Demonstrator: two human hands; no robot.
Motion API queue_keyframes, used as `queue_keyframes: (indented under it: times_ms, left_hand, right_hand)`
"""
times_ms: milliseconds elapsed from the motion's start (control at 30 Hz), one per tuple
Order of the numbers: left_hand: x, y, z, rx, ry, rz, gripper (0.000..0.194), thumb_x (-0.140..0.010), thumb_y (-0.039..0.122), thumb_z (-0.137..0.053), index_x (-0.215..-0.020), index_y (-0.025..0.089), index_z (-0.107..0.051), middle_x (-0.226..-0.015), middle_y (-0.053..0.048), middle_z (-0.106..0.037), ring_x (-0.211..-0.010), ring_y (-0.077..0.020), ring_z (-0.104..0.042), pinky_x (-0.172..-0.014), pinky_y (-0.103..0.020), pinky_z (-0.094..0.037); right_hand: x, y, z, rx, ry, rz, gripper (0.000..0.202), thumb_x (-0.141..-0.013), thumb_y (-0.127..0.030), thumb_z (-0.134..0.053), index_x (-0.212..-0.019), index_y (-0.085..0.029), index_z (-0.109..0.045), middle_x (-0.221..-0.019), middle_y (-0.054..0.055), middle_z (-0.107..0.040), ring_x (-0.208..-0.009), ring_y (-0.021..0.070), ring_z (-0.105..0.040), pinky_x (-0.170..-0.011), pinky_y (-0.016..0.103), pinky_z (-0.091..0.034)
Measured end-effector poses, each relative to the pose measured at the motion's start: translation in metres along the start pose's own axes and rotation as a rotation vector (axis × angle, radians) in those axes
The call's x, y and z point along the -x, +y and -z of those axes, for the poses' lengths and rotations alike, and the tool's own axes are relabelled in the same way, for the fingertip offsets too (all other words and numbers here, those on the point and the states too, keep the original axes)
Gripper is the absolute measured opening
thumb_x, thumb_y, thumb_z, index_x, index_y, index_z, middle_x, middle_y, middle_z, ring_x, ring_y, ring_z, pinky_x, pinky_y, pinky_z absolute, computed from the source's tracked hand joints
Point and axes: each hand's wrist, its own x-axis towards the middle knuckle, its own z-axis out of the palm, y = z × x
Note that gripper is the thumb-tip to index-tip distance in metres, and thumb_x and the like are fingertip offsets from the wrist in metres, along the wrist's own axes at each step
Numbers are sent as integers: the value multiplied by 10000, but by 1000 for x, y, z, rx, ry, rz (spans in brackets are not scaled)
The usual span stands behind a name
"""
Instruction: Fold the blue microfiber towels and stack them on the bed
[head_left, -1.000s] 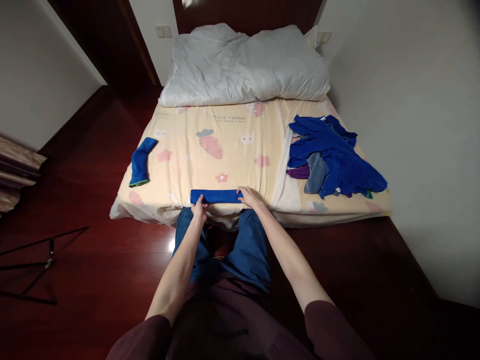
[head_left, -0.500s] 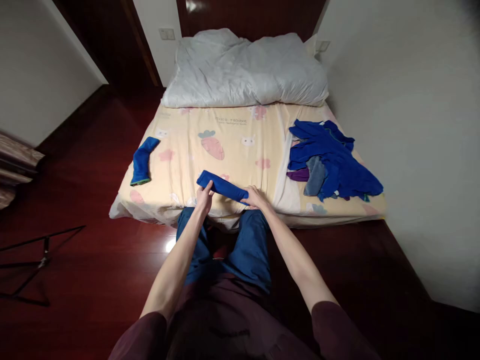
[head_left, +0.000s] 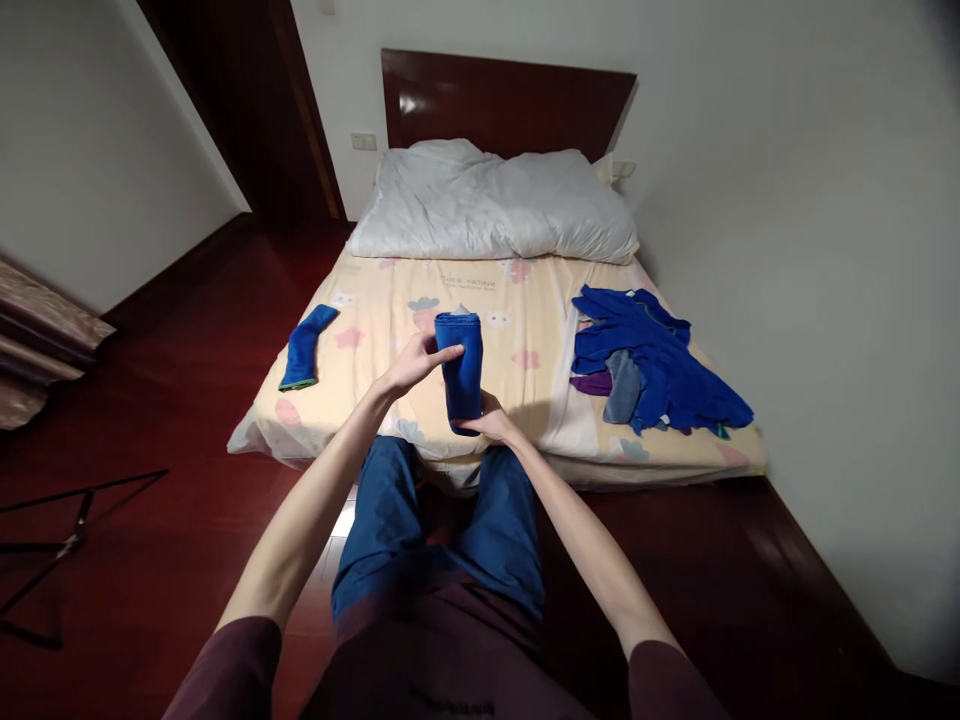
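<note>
A folded blue cloth (head_left: pixel 463 372), narrow and thick like a rolled bundle, is held up in front of me over the near part of the bed. My left hand (head_left: pixel 417 362) grips its upper left side, the thumb lying across its front. At the lower end, my right hand (head_left: pixel 489 418) closes round the bottom right corner, with part of the fingers hidden behind the cloth. A second folded blue cloth (head_left: pixel 306 348) with a green edge lies on the left of the bed. To the right is a loose heap of blue cloths (head_left: pixel 641 350).
The bed has a printed yellow sheet (head_left: pixel 525 330), with a crumpled white quilt (head_left: pixel 495 205) at its head. A grey cloth (head_left: pixel 622 388) and a purple cloth (head_left: pixel 592 384) show in the heap. A black metal stand (head_left: pixel 75 535) is on the floor at left.
The folded blue cloth has been raised off the sheet and turned from lying crosswise to nearly upright. Both hands kept hold of it. My view has tilted upward.
</note>
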Motion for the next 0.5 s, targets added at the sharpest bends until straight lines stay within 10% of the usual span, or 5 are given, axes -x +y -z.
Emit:
queue_keyframes:
  times_ms: [500]
  left_hand:
    - [25, 7, 72, -188, 150, -95, 464, -792, 575, -736, -967, 150, -673, -971, -73, -710, -933, -248, -646, -840, -365, -533]
  right_hand:
    - [-58, -48, -103, -303, -96, -37, 439, -545, -426, -893, -856, -156, -742, -897, 99, -785, -852, 269, -750, -859, 441, -601]
